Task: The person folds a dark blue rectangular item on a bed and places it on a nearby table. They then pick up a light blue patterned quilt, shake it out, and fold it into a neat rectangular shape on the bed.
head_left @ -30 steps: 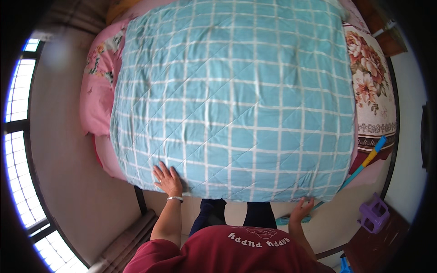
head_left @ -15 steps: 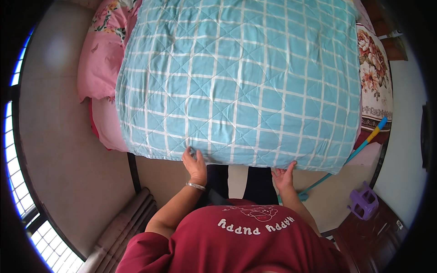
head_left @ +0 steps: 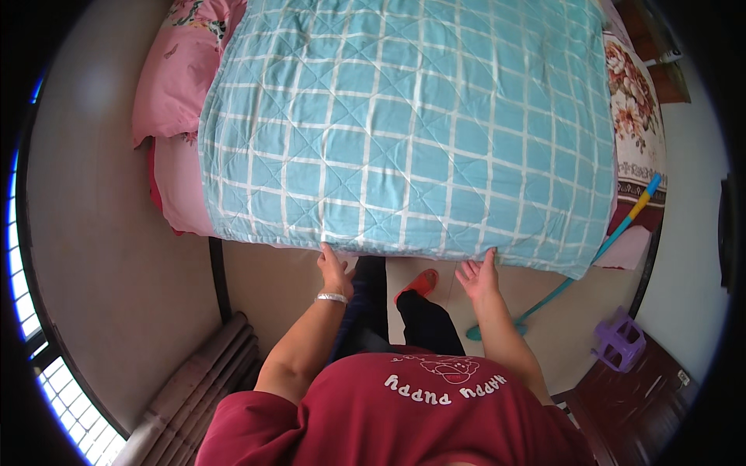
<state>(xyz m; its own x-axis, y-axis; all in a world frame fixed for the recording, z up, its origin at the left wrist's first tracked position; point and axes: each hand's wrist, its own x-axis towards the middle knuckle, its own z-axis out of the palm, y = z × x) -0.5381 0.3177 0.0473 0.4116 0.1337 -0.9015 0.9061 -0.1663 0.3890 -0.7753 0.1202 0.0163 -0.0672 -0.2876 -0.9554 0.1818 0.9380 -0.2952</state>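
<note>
A light-blue quilt (head_left: 412, 140) with white grid lines lies over the bed, its near edge running across the middle of the view. At that edge, left of centre, my left hand (head_left: 336, 273) touches the fabric with an outstretched digit, the others apart. My right hand (head_left: 480, 278) is farther right along the same edge, palm turned up, thumb against the hem and fingers spread. Neither hand is closed around the cloth. Under the quilt, a pink sheet (head_left: 183, 186) shows at the left.
Pink pillows (head_left: 175, 85) lie at the left end. A flowered cover (head_left: 633, 101) is at the right end. A long teal-handled tool (head_left: 558, 291) leans against the bed's right corner. A purple stool (head_left: 620, 340) sits on dark red furniture (head_left: 653, 396). Gathered curtains (head_left: 194, 388) hang lower left.
Both hands have shifted slightly forward along with the quilt's near edge, which sits higher in view. My legs have moved apart, and an orange-red slipper now shows on the floor.
</note>
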